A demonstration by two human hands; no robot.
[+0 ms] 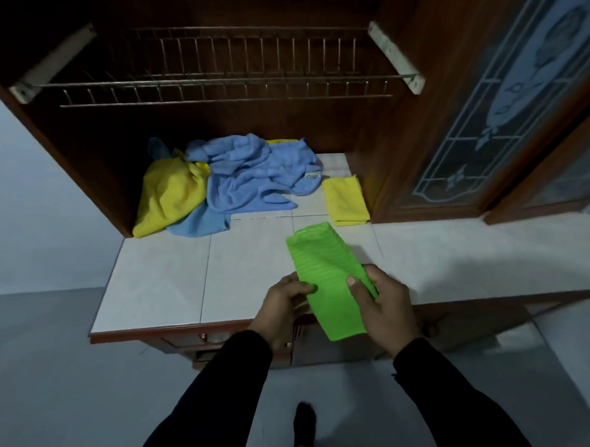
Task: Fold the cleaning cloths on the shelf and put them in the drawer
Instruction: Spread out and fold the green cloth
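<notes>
A folded green cloth [325, 278] hangs lengthwise over the front edge of the tiled shelf [157, 285]. My left hand [284, 310] pinches its left edge and my right hand [384, 310] grips its right edge, thumb on top. Further back lies a crumpled heap: a blue cloth [255, 175], a yellow cloth [169, 199] and another blue cloth [200, 225] beneath. A folded yellow cloth [346, 200] lies flat at the right. Below the shelf edge, a wooden drawer front [189, 341] with a knob shows, partly hidden by my arms.
A wire dish rack [218, 73] spans the cabinet above the shelf. A wooden door with patterned glass [511, 107] stands at the right. The cabinet's wooden side wall [88, 156] bounds the left. Grey floor lies below, with my foot [305, 421] on it.
</notes>
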